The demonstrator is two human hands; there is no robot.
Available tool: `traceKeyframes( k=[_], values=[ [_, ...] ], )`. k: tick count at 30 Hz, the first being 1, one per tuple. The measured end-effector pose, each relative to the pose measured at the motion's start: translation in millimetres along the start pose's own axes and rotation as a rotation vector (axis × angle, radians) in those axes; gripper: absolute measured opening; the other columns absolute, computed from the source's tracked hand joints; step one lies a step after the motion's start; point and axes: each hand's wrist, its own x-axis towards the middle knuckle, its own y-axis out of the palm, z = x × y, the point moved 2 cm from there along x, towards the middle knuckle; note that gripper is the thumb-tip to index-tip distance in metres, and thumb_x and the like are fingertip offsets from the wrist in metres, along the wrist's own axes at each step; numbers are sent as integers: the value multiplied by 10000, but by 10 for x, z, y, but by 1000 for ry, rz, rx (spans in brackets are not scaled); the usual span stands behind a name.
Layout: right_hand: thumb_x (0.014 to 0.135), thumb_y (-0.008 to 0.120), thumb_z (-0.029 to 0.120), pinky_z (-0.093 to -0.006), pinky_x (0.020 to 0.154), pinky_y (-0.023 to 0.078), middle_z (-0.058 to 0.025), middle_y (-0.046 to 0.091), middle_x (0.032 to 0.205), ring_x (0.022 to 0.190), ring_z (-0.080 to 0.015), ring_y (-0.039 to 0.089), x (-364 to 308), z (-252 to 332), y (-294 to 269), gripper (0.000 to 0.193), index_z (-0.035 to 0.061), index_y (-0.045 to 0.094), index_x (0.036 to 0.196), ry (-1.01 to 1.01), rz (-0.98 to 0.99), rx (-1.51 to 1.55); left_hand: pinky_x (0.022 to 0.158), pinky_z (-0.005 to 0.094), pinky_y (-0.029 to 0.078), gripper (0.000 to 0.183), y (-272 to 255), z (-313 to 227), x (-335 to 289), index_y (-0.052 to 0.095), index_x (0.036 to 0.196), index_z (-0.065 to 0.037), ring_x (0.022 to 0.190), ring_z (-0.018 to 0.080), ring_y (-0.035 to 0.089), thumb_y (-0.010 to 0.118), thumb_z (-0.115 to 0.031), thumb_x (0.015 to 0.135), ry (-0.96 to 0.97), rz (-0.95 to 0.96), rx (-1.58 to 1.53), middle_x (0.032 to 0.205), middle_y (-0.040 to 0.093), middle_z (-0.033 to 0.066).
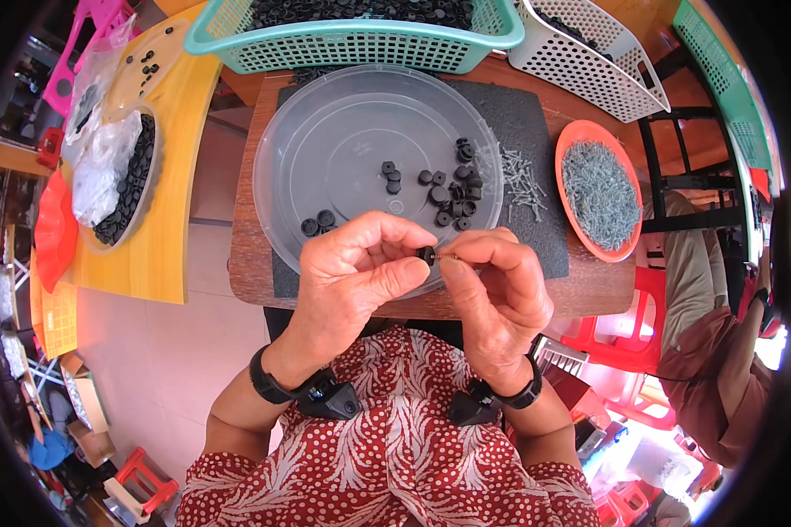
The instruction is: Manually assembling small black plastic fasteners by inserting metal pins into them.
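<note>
My left hand [351, 274] pinches a small round black plastic part [426, 255] between thumb and forefinger. Facing it, my right hand [499, 285] grips a thin metal screw [446, 256] whose shank lies against the black part; whether its tip is inside cannot be made out. Both hands are over the near rim of a round clear plastic tray [312, 158]. On the tray's right side lies a loose cluster of black caps [455, 193]. A few more black pieces [390, 176] sit near its middle, and several round ones [318, 223] at its near left.
Loose screws [523, 183] lie on a dark mat [510, 114] beside an orange plate of screws [561, 167]. Behind the tray stand a green basket [343, 48] and a white basket [580, 83]. A yellow table [176, 193] is at left; another person [721, 369] is at right.
</note>
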Motion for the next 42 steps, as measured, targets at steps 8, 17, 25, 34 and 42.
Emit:
traceKeyframes(
  k=[8,17,25,34,42],
  values=[
    [731,635,-137,-279,617,447,-109,608,853,713,-192,548,12,-3,-8,237,-12,557,917,-127,-1,-80,741,198,475,183,-3,4,-3,610,1007,21,812,59,568,646,11,827,-15,-5,-15,907,622,25],
    [697,648,-140,-284,590,430,-102,612,802,675,-209,542,28,93,-9,243,-14,567,889,-149,78,-115,711,202,461,158,-37,-74,50,645,945,27,783,70,560,660,29,787,209,31,247,879,582,23],
    [721,629,-134,-266,585,420,-96,613,849,678,-184,533,37,43,-8,221,-12,566,894,-9,49,-23,700,199,458,188,-53,-65,81,649,959,18,772,74,559,662,42,773,157,49,185,866,585,33],
    [678,665,-137,-281,552,419,-113,604,757,627,-199,529,75,102,-19,222,-23,592,854,-135,121,-166,699,203,469,159,-44,-60,35,659,907,25,789,86,584,671,59,752,92,59,223,864,603,45],
    [656,709,-55,-320,592,448,-107,626,807,679,-248,571,222,188,-143,225,-4,631,861,-157,193,-386,718,204,476,149,-82,-53,62,643,941,33,793,76,585,662,27,794,-23,44,133,881,629,34]
  ],
)
